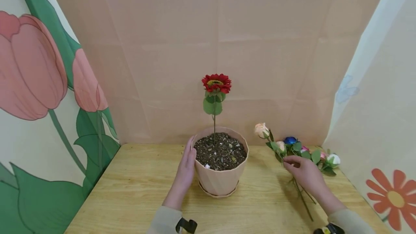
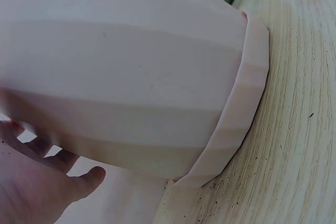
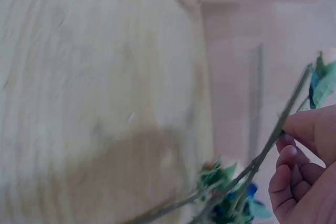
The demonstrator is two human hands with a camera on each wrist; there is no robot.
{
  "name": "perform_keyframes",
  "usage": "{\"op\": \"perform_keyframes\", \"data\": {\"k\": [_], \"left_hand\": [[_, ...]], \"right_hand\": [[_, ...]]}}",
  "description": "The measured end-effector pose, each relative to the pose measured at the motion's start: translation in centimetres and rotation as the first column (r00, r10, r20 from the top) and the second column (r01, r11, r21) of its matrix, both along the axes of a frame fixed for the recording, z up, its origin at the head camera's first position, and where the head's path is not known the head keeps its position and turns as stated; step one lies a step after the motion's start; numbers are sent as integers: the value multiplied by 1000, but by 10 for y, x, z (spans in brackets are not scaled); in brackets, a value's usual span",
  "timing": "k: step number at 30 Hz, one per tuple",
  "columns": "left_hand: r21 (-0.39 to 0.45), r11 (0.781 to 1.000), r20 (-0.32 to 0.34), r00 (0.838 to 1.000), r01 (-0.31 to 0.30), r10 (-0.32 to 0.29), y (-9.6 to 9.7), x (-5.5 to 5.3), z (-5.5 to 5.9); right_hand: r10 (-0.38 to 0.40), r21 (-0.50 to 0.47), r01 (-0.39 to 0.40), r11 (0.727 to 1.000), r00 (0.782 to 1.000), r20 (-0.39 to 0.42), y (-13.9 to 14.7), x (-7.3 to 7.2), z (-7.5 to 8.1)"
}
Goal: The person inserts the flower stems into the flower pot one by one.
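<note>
A pale pink flowerpot (image 1: 221,180) full of dark soil (image 1: 224,151) stands on its saucer, with a red artificial flower (image 1: 216,84) upright in it. My left hand (image 1: 186,165) rests against the pot's left side, its fingers fairly straight; in the left wrist view that hand (image 2: 37,177) touches the pot wall (image 2: 131,77). Between thumb and fingers, my right hand (image 1: 303,174) pinches the stem of a cream-peach artificial rose (image 1: 261,130), its bloom raised above the table. From the right wrist view, the hand (image 3: 310,171) grips the green stem (image 3: 283,114).
Several loose artificial roses, among them a blue rose (image 1: 290,140) and a white rose (image 1: 333,159), lie at the table's right back. The wooden table (image 1: 136,190) meets a pink cloth backdrop (image 1: 162,64). Printed flower panels flank both sides.
</note>
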State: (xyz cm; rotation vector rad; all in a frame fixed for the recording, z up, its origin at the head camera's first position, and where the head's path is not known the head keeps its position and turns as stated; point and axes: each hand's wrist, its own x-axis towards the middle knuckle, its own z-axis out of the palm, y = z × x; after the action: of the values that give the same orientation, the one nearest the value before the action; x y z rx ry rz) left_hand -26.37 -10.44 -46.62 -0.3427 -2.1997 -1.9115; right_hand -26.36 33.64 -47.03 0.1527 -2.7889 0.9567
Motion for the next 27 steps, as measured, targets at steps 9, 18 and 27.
{"op": "perform_keyframes", "data": {"k": [9, 18, 27], "left_hand": [[-2, 1000, -15, 1000, 7, -7, 1, 3, 3], [1, 1000, -17, 1000, 4, -4, 2, 1, 2], [-1, 1000, -16, 1000, 0, 0, 1, 2, 3]], "right_hand": [[15, -123, -18, 992, 999, -29, -26, 7, 34], [58, -244, -80, 967, 994, -95, -49, 13, 71], [71, -316, -117, 942, 986, -153, -70, 17, 123]]}}
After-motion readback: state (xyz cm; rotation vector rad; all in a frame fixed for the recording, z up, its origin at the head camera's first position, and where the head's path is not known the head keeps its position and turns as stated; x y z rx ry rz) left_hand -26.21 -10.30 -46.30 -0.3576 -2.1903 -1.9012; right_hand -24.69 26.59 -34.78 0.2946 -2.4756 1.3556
